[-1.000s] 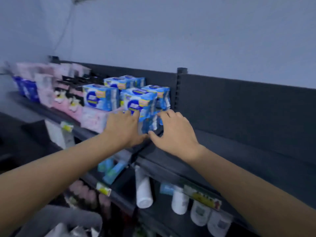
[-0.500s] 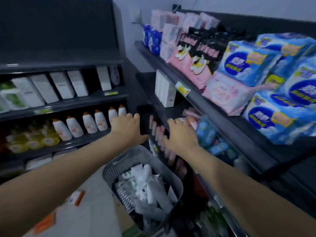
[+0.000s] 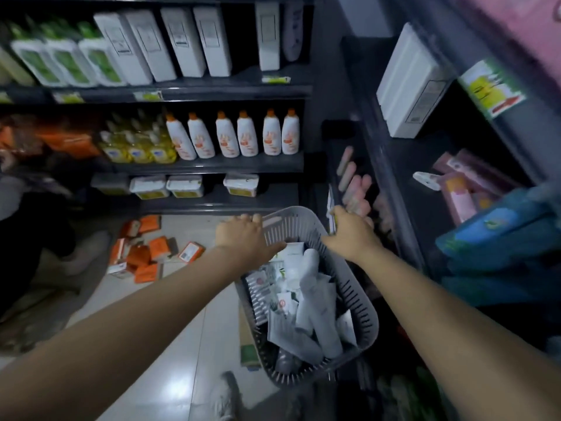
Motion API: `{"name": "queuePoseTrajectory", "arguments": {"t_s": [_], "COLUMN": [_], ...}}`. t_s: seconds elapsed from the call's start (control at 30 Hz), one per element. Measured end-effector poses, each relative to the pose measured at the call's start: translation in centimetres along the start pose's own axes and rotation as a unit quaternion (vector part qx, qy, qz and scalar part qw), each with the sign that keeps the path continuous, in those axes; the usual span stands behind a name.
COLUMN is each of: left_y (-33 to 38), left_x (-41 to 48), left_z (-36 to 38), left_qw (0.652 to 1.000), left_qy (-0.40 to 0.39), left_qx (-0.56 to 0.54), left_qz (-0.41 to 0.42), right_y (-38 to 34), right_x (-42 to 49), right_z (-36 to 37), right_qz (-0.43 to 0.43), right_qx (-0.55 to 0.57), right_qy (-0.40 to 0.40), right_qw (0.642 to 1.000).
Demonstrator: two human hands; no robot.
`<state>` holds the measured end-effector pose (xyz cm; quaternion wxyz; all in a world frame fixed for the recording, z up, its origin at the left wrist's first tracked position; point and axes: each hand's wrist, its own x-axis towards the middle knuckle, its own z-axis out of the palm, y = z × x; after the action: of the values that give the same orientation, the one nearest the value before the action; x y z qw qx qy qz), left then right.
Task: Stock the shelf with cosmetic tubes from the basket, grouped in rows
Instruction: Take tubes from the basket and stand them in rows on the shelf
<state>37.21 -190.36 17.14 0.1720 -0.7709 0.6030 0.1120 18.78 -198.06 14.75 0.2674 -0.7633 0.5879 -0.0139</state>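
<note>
The left hand (image 3: 243,235) hangs over the far left rim of the grey basket (image 3: 361,302), its fingers (image 3: 247,218) curled loosely forward and pinching nothing. The right hand (image 3: 349,229) reaches past the basket's far right rim toward the low shelf (image 3: 391,183); its fingers point away from the camera, and whether they grip anything cannot be told.

The cosmetic tubes (image 3: 309,299) lie heaped in the basket, mostly white with printed labels, crossing one another at all angles, some with flat crimped ends up. They are probably light and soft-walled, with smooth plastic that may slip, so the barrel should be pinched firmly near the cap, where it is stiffest; squeezing the middle could dent it. Pulling one free may drag its neighbours.

Pink tubes (image 3: 353,183) already stand in rows on the low shelf just beyond the right hand. Orange boxes (image 3: 151,253) lie scattered on the floor (image 3: 170,360) to the left.
</note>
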Motion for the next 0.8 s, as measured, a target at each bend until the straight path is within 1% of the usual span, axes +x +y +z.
{"name": "queuePoseTrajectory", "arguments": {"t_s": [0.1, 0.2, 0.27, 0.33, 0.4, 0.47, 0.57, 0.63, 0.7, 0.73, 0.8], "left_y": [-0.2, -0.5, -0.8, -1.2, -1.6, -1.6, -1.3, -1.0, -0.7, -0.4, 0.2], "left_x": [1.3, 2.2, 2.9, 3.6, 4.5, 4.8, 4.8, 4.6, 4.7, 4.9, 5.0], "left_z": [1.4, 2.9, 4.0, 5.4, 7.1, 8.6, 10.1, 10.7, 11.7, 12.3, 12.7], "left_qw": [1.0, 1.0, 1.0, 0.998, 0.991, 0.984, 0.97, 0.964, 0.953, 0.939, 0.899], "left_qy": [-0.024, -0.031, -0.024, -0.037, -0.06, -0.076, -0.108, -0.123, -0.147, -0.166, -0.199], "left_qx": [0.006, 0.002, -0.011, -0.055, -0.119, -0.158, -0.218, -0.235, -0.264, -0.3, -0.387], "left_qz": [0.004, 0.001, 0.006, 0.0, -0.012, -0.01, -0.011, -0.026, -0.039, -0.042, -0.052], "right_y": [1.9, 3.9, 5.1, 5.9, 6.8, 7.4, 8.0, 8.5, 8.7, 8.8, 8.7], "right_x": [0.7, 0.0, -0.3, -0.7, -0.9, -1.1, -1.2, -1.7, -2.3, -2.5, -2.9], "right_z": [3.7, 7.8, 9.9, 12.0, 14.5, 15.9, 17.0, 17.7, 18.3, 18.5, 18.5], "right_qz": [0.046, 0.095, 0.12, 0.153, 0.203, 0.243, 0.285, 0.293, 0.276, 0.269, 0.26], "right_qx": [0.039, 0.026, 0.006, 0.009, 0.067, 0.113, 0.131, 0.127, 0.103, 0.095, 0.075], "right_qy": [-0.07, -0.128, -0.148, -0.179, -0.219, -0.226, -0.231, -0.221, -0.216, -0.215, -0.212], "right_qw": [0.996, 0.987, 0.982, 0.972, 0.952, 0.936, 0.921, 0.921, 0.931, 0.934, 0.939]}}
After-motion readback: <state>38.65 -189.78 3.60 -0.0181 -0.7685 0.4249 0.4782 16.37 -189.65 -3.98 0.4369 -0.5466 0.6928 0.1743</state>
